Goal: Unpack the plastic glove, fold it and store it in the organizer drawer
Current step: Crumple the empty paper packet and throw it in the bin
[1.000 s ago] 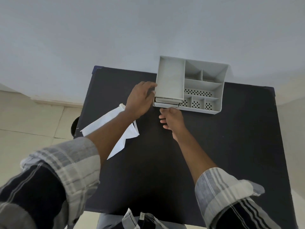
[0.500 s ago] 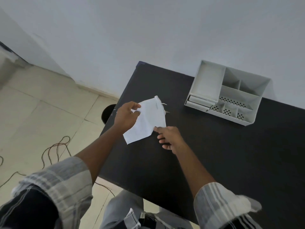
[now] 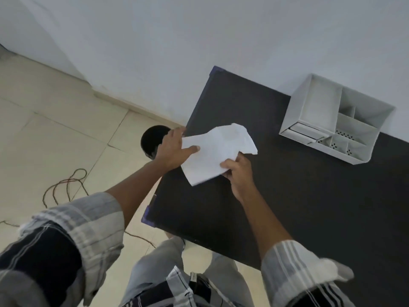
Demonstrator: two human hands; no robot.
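Both hands, left [image 3: 174,151] and right [image 3: 238,173], pinch the white glove packet [image 3: 212,156] at opposite edges; light, limp, likely slippery, best held by corners.

Plain pale wall [image 3: 199,41], beige tiled floor [image 3: 55,129] with loose cable [image 3: 64,187], black table [image 3: 309,207] against the wall.

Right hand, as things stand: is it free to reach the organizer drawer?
Probably not yet. The right hand pinches the white packet, which the left hand also holds. The bare table between it and the organizer leaves the path open once it lets go.
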